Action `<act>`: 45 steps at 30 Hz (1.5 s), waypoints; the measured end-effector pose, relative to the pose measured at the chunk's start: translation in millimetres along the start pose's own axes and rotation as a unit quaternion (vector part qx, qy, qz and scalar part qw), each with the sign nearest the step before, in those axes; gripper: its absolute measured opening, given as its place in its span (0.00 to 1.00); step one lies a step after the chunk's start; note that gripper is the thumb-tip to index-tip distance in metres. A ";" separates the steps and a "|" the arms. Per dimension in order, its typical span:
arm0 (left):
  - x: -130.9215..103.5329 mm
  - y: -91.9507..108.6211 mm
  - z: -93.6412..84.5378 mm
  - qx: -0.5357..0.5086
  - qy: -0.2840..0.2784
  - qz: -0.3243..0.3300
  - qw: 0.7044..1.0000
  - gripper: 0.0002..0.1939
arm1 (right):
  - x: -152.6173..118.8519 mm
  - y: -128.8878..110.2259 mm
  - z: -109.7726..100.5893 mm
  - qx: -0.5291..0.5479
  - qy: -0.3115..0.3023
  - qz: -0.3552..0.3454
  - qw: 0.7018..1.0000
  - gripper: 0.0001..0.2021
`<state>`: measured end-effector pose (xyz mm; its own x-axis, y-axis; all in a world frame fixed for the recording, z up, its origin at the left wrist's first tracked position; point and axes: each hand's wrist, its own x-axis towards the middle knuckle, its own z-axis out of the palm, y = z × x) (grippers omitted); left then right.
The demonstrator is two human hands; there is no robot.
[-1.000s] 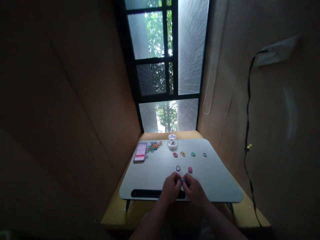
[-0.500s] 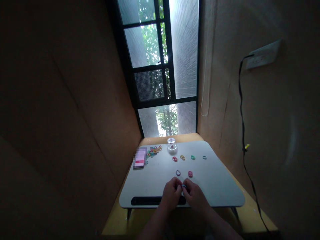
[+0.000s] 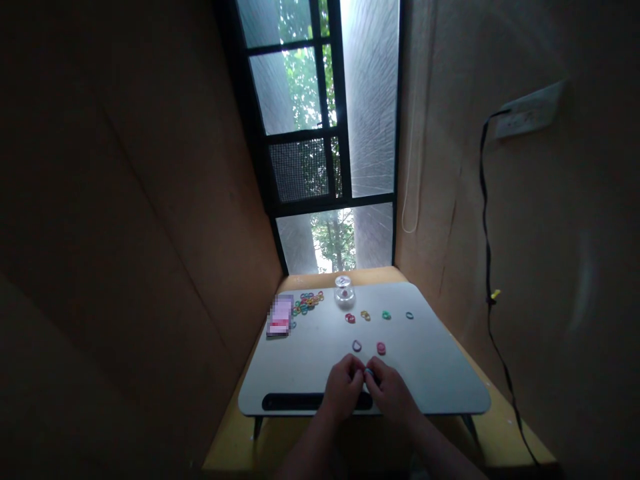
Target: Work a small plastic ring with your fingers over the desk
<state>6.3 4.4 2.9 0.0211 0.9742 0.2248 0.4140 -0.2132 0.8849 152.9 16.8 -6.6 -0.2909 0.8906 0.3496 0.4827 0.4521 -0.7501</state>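
My left hand and my right hand meet fingertip to fingertip over the front of the white lap table. Between them a small light-blue hair tie shows partly, pinched; the fingers cover most of it. Just beyond my hands lie a purple hair tie and pink hair ties. Farther back, a row holds red hair ties, yellow ones, green ones and a teal one.
A mixed heap of coloured hair ties lies at the back left, beside a phone-like flat item with a blurred face. A clear round jar stands at the back edge. A black slot runs along the front; walls close in both sides.
Both hands stay in nearly the same place, fingertips together, with only a slight shift of the fingers around the light-blue hair tie.
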 end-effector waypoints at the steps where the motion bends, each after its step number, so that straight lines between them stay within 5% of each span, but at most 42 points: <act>1: 0.0 -0.4 -0.4 -0.008 -0.003 -0.002 1.000 0.04 | 0.2 0.4 -0.1 0.003 0.001 0.002 1.000 0.08; 12: 1.3 -6.3 1.1 -0.065 -0.031 0.009 0.997 0.01 | 4.7 4.4 1.3 0.059 0.024 0.015 0.998 0.17; 45: -2.1 -2.1 2.7 -0.003 -0.008 0.013 1.000 0.06 | -0.4 3.6 -0.3 0.036 0.004 0.001 0.999 0.12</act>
<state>7.8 3.0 -0.5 0.0473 0.9692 0.2417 0.4076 -0.2396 0.8812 154.9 18.2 -9.3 -0.2838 0.8923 0.3512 0.4227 0.4452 -0.7894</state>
